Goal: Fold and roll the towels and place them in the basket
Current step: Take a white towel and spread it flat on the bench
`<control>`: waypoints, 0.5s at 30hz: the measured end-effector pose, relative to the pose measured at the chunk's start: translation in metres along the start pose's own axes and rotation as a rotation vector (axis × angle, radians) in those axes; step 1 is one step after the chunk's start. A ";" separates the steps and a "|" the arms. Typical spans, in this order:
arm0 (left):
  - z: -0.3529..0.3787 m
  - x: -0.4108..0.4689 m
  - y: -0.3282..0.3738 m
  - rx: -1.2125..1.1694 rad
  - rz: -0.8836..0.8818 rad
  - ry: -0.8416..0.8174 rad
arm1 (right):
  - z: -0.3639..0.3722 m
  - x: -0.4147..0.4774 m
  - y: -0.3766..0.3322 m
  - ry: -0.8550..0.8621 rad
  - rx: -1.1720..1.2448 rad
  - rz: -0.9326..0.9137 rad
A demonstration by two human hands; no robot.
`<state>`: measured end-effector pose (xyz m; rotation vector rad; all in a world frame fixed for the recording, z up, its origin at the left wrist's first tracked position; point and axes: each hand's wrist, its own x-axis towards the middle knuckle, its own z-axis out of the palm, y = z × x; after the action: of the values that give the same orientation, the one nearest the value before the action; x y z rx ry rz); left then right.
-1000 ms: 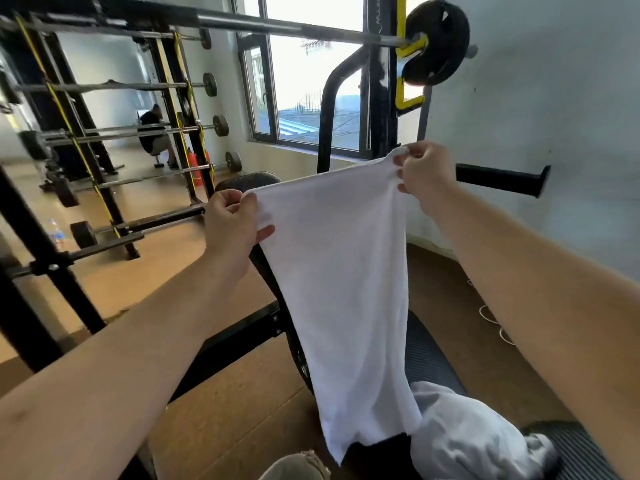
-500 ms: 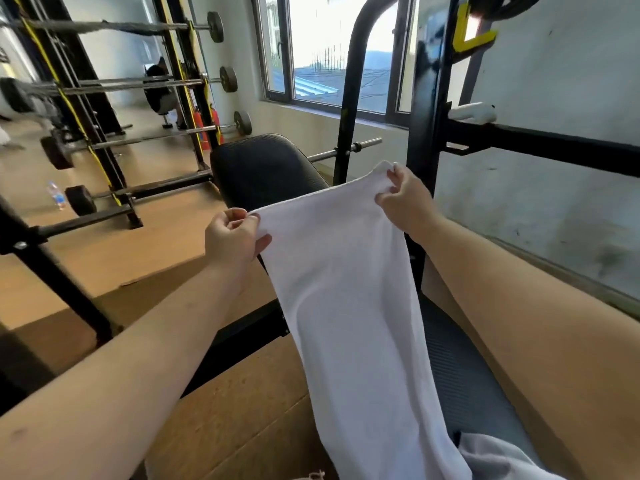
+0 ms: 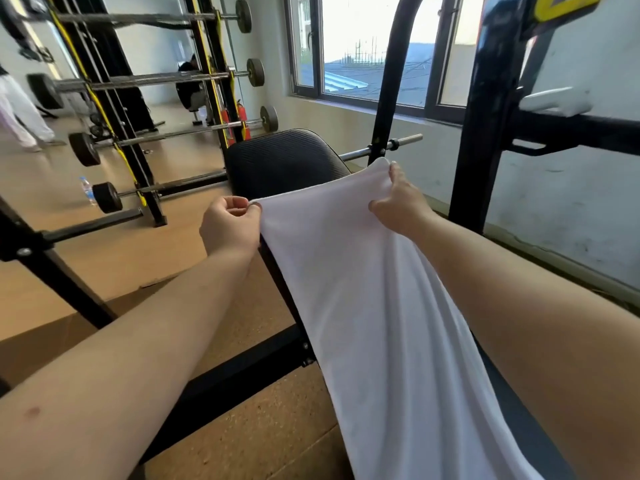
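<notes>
- Your left hand [image 3: 230,226] pinches the near-left corner of the white towel [image 3: 374,306]: thumb and forefinger are closed on the hem, and the other fingers are curled into the palm.
- Your right hand [image 3: 401,202] holds the opposite corner, a little higher and farther forward than the left. The thumb lies across the top of the cloth, and the fingers seem to wrap over the edge and clamp it from behind, though the fabric hides most of them.
- The towel's top edge runs taut between your two hands, sloping up from left to right.
- From that edge the towel falls toward you in one long panel with soft lengthwise creases, and leaves the view at the bottom right, between your forearms.
- The black padded bench [image 3: 284,157] sits directly behind and under the towel. Its rounded end shows just above the held edge, and its dark seat shows again beside your right forearm.
- A black steel rack upright [image 3: 485,116] stands just right of your right hand, against the pale wall [image 3: 571,202].
- A window [image 3: 363,46] lies ahead. To the left, loaded barbells [image 3: 166,77] rest on a black-and-yellow rack, and a water bottle [image 3: 88,190] stands on the wood floor [image 3: 104,237].
</notes>
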<state>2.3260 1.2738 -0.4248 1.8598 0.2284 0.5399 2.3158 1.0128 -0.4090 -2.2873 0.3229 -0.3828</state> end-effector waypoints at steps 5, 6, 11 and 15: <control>0.000 0.023 -0.010 0.109 0.066 0.059 | 0.020 0.014 0.002 -0.057 0.032 -0.041; 0.000 0.024 -0.013 0.143 0.087 0.056 | 0.023 0.015 0.004 -0.057 0.027 -0.049; -0.004 0.016 -0.014 0.345 0.550 0.055 | 0.026 0.025 0.009 -0.093 0.000 -0.083; 0.009 -0.005 -0.019 0.655 0.893 -0.198 | 0.035 0.028 0.007 -0.181 -0.036 -0.119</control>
<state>2.3274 1.2706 -0.4461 2.6115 -0.6741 0.9438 2.3540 1.0218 -0.4323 -2.3623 0.1036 -0.2281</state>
